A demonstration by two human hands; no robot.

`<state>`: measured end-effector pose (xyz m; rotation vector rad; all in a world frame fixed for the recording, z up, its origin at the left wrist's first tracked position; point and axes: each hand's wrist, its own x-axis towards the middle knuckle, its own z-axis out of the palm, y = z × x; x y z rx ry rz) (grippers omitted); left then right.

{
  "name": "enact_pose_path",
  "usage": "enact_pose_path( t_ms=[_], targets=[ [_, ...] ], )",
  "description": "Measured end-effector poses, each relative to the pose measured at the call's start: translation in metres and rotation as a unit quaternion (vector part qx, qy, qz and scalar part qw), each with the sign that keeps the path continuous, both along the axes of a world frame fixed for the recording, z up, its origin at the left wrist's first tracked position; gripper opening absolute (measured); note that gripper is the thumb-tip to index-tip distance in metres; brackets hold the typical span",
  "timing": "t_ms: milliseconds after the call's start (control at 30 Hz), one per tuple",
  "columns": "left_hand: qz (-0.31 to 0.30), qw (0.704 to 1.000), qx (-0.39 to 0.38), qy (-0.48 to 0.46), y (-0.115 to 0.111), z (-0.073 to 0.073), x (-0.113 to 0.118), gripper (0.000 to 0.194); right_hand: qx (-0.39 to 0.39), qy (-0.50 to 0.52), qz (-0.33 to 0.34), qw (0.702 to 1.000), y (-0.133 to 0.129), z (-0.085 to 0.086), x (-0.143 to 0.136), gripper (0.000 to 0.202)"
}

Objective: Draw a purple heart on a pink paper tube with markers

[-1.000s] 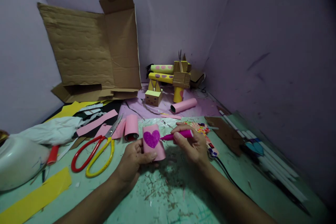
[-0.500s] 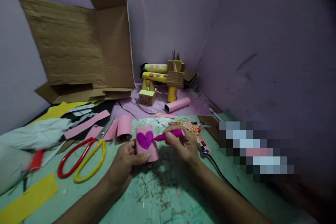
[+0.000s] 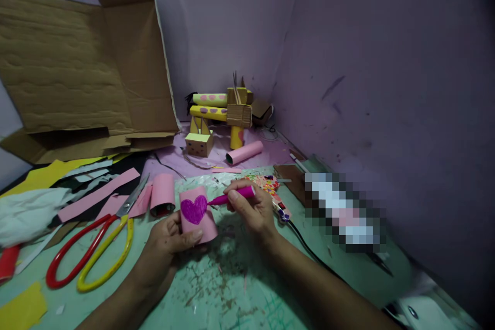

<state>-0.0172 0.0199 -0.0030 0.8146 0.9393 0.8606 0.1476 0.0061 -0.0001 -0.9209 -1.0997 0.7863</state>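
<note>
Everything has slid left in view as the head turned. Left hand (image 3: 164, 245) clamps the pink paper-covered tube (image 3: 209, 229) over the worktop (image 3: 185, 309); right hand (image 3: 253, 211) pinches the magenta marker (image 3: 243, 193), tip by the right edge of the purple heart (image 3: 194, 210). Either grip slipping could streak ink outside.

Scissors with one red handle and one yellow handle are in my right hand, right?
Not quite. The head view shows the scissors lying on the table, while your right hand holds a magenta marker. One handle is red and the other yellow, as you said.
</note>
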Motion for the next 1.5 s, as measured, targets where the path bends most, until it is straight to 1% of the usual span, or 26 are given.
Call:
enact_pose_path(
  t_ms=[200, 300, 400, 500, 600, 733, 933, 1067, 1267, 1500],
  targets=[
    [0.007, 1.000, 0.005, 0.010, -0.001, 0.000, 0.000, 0.040, -0.012, 0.000, -0.017, 1.000, 0.000, 0.001, 0.002, 0.014],
    [0.001, 1.000, 0.008, -0.001, 0.000, -0.002, 0.000, 0.040, -0.009, -0.003, -0.028, 1.000, -0.002, 0.002, 0.002, 0.012],
    [-0.006, 1.000, 0.007, -0.016, 0.001, -0.006, -0.001, 0.042, 0.001, -0.028, -0.046, 0.999, -0.002, 0.001, 0.001, 0.011],
    [-0.008, 1.000, 0.011, -0.022, 0.002, -0.008, -0.002, 0.042, 0.011, -0.059, -0.038, 0.997, -0.002, -0.002, 0.000, 0.012],
    [-0.005, 1.000, 0.012, -0.022, 0.000, -0.007, -0.001, 0.043, 0.030, -0.080, -0.026, 0.996, -0.001, -0.006, 0.001, 0.010],
    [-0.005, 0.999, 0.019, -0.026, -0.001, -0.006, -0.001, 0.042, 0.037, -0.088, -0.032, 0.995, 0.000, -0.009, 0.001, 0.008],
    [-0.006, 0.999, 0.023, -0.031, 0.001, -0.010, -0.001, 0.042, 0.052, -0.152, -0.044, 0.986, 0.000, -0.003, 0.001, 0.009],
    [-0.004, 0.999, 0.022, -0.032, 0.000, -0.009, -0.001, 0.042, 0.062, -0.167, -0.044, 0.983, -0.002, -0.001, -0.001, 0.009],
    [-0.001, 0.999, 0.018, -0.029, 0.001, -0.011, -0.001, 0.046, 0.085, -0.184, -0.041, 0.978, -0.001, -0.007, -0.003, 0.006],
    [0.005, 1.000, 0.021, -0.023, 0.003, -0.012, 0.000, 0.045, 0.065, -0.180, -0.058, 0.980, 0.001, -0.005, 0.002, 0.009]
  ],
)
